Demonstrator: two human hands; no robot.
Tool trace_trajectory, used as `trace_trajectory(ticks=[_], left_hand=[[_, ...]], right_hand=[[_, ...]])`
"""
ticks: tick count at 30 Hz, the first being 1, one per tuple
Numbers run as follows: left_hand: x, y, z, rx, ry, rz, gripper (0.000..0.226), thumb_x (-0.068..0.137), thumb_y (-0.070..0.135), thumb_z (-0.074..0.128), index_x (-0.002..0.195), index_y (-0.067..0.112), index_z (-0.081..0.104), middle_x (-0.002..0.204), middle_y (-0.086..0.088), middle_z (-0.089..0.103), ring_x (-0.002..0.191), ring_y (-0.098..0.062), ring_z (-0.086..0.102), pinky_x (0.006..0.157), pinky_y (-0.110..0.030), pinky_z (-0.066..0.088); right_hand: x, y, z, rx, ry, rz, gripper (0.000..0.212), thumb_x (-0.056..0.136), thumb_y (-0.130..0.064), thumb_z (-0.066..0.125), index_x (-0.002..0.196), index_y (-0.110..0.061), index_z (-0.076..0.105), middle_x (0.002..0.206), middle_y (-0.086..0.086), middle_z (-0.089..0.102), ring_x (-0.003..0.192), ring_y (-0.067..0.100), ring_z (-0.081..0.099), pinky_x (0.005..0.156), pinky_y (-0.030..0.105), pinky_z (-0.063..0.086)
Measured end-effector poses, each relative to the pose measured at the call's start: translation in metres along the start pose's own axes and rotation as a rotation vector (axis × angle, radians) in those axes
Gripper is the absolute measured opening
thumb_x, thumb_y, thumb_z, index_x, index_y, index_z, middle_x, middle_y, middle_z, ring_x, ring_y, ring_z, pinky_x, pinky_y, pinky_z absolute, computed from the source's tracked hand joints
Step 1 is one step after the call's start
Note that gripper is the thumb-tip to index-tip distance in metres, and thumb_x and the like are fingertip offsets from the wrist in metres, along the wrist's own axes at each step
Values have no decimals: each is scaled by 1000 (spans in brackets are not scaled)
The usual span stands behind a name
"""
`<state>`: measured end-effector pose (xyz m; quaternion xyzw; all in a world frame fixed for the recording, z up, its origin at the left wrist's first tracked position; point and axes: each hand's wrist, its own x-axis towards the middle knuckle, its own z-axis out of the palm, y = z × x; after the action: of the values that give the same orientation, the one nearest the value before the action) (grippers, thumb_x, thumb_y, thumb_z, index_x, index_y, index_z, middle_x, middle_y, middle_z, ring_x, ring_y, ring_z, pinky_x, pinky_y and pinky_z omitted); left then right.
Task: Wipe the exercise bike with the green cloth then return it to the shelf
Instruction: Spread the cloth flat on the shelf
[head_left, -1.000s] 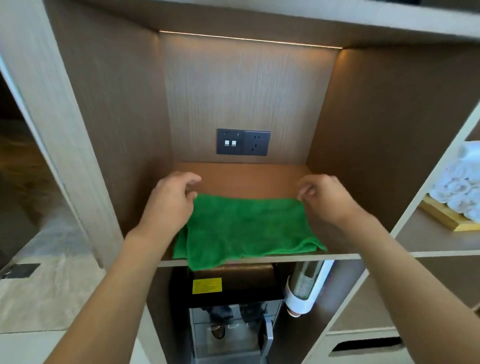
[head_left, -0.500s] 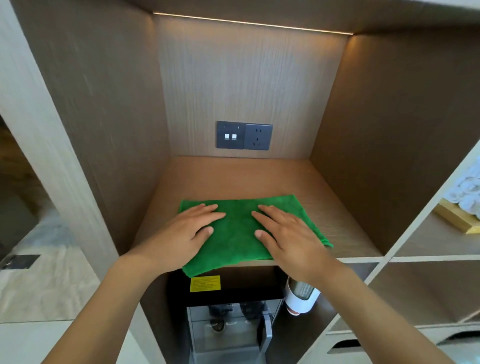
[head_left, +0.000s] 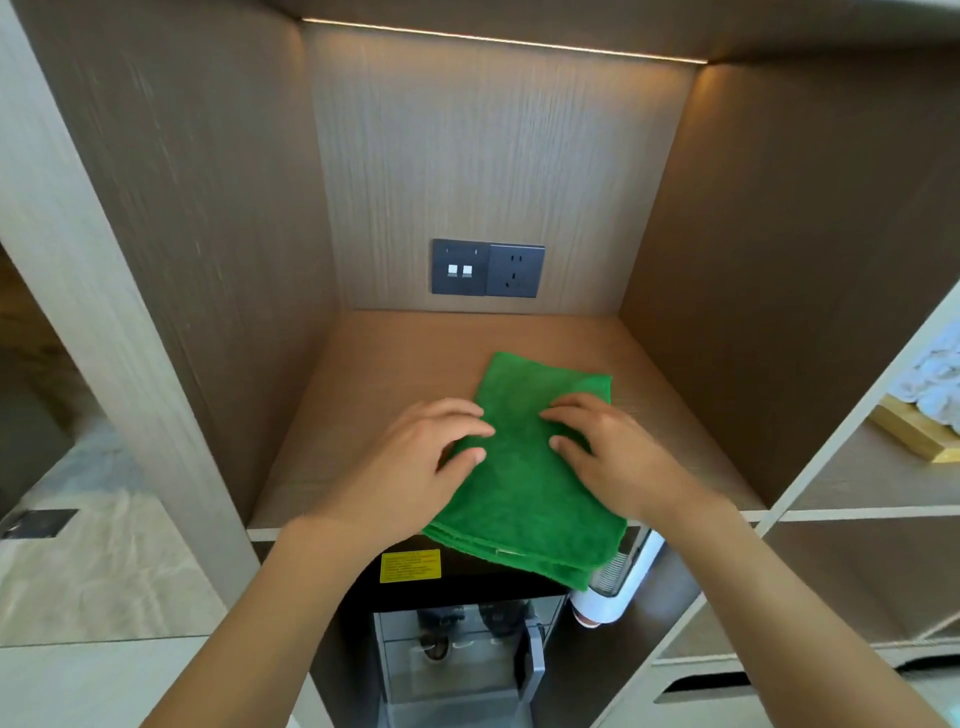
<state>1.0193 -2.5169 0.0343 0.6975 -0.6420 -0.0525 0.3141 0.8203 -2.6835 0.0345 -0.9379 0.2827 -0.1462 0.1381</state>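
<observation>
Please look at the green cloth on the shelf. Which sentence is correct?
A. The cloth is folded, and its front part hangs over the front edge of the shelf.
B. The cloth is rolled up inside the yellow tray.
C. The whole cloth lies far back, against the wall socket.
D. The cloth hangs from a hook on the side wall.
A: the green cloth shows stacked layers at its near edge, which juts past the front edge of the shelf, under both hands.

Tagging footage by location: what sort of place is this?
Probably a gym or hotel amenity area: a built-in wooden shelf unit, rolled white towels on a tray, and what looks like a water dispenser with a cup holder.
</observation>
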Motion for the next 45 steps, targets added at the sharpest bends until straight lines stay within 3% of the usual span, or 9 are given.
trace_trajectory(ticks=[5, 10, 13, 17, 25, 31, 37, 41, 45], left_hand=[[30, -4, 15, 4, -128, -7, 42, 109, 31, 51, 150, 27, 53, 163, 10, 40, 154, -10, 28, 123, -23, 12], [13, -1, 22, 13, -121, -44, 42, 106, 43, 52, 148, 37, 55, 159, 18, 42, 151, -5, 30, 126, -30, 18], [-15, 4, 23, 5, -113, -63, 53, 97, 65, 40, 145, 47, 54, 157, 30, 40, 151, -1, 27, 125, -34, 23], [-40, 10, 29, 111, -72, -52, 65, 94, 73, 25, 148, 48, 51, 158, 32, 34, 152, -1, 24, 120, -26, 17], [-67, 5, 39, 208, 131, 22, 46, 100, 54, 51, 139, 34, 65, 148, 18, 57, 139, -12, 50, 114, -29, 30], [-69, 4, 50, 206, 295, 81, 37, 96, 44, 63, 128, 28, 74, 137, 14, 67, 131, -16, 59, 105, -42, 46], [-67, 10, 42, 30, 385, 77, 25, 93, 34, 69, 110, 20, 80, 113, 10, 77, 124, -13, 63, 118, -48, 40], [-64, 38, 8, -310, 408, -43, 20, 92, 29, 75, 111, 34, 76, 108, 25, 74, 91, -9, 73, 82, -30, 59], [-38, 50, -30, -518, 433, -42, 27, 93, 7, 73, 115, 23, 74, 107, 11, 75, 99, -9, 73, 77, -21, 60]], right_hand=[[-17, 4, 8, 37, -62, -10, 47, 112, -25, 45, 158, -17, 44, 168, 1, 34, 156, 20, 29, 126, 28, 16], [-39, 13, 6, 90, -142, -93, 50, 113, -28, 41, 162, -25, 36, 172, -12, 22, 160, 3, 8, 130, 23, 2], [-55, 17, 2, 194, -161, -67, 52, 110, -35, 47, 162, -31, 37, 169, -23, 25, 155, -11, 8, 126, 13, 4], [-51, 17, 6, 158, -95, -35, 64, 106, -57, 40, 163, -27, 35, 169, -19, 25, 158, -5, 9, 132, 31, 13], [-71, 16, 16, -114, -60, -207, 67, 108, -60, 27, 167, -28, 23, 173, -17, 15, 160, -2, 1, 132, 37, 11], [-70, 20, 23, -186, 21, -271, 71, 106, -60, 37, 166, -25, 27, 173, -13, 21, 161, 4, 9, 131, 42, 21], [-74, 12, 20, 80, 197, -308, 45, 103, -45, 59, 136, -17, 70, 144, -9, 65, 142, 9, 53, 116, 41, 47], [-73, -13, -12, 337, 359, -189, 28, 89, -41, 80, 111, -22, 77, 102, -19, 75, 92, 2, 71, 79, 27, 58], [-49, -29, -52, 630, 356, -150, 40, 83, -26, 86, 119, -21, 70, 106, -6, 75, 100, 15, 72, 86, 26, 58]])
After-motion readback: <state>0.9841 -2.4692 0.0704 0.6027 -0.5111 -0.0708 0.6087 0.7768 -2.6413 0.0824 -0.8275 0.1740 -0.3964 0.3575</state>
